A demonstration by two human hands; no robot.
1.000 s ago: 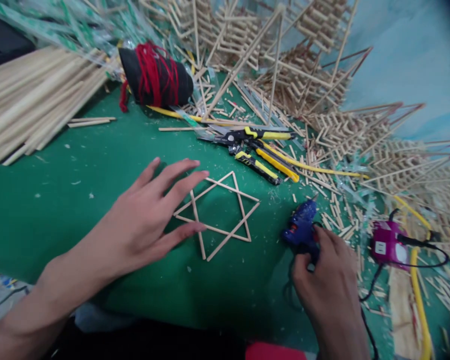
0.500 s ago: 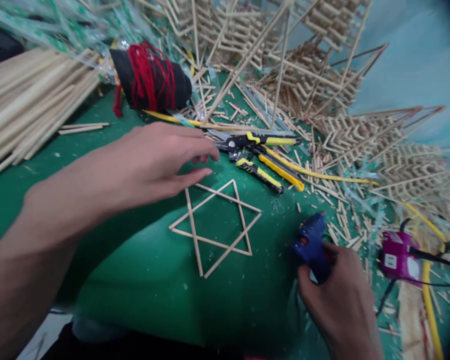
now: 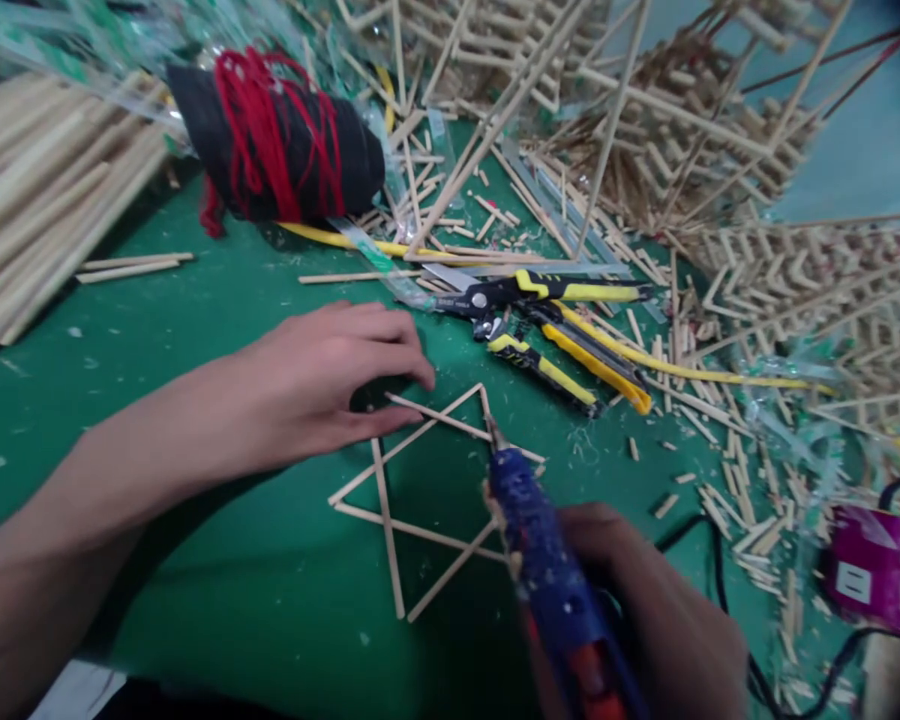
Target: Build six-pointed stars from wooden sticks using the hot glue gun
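A six-pointed star of thin wooden sticks [image 3: 390, 520] lies flat on the green mat [image 3: 217, 560]. My left hand [image 3: 330, 385] rests on the star's upper left part, fingertips pressing a stick down. My right hand [image 3: 645, 610] grips a blue glue gun [image 3: 547, 570] near the bottom edge of the view. Its nozzle points up and away, touching the star near its top right crossing.
Yellow-handled cutters [image 3: 547, 325] lie just behind the star. A black spool wound with red yarn [image 3: 270, 145] sits at the back, long sticks [image 3: 37, 210] at left. Stick lattice frames [image 3: 720, 150] and offcuts crowd the right. A magenta device [image 3: 877, 570] with cables lies far right.
My right hand lifted the glue gun from the mat at the right and brought its nozzle to the star. My left hand dropped from above the cutters onto the star's upper left.
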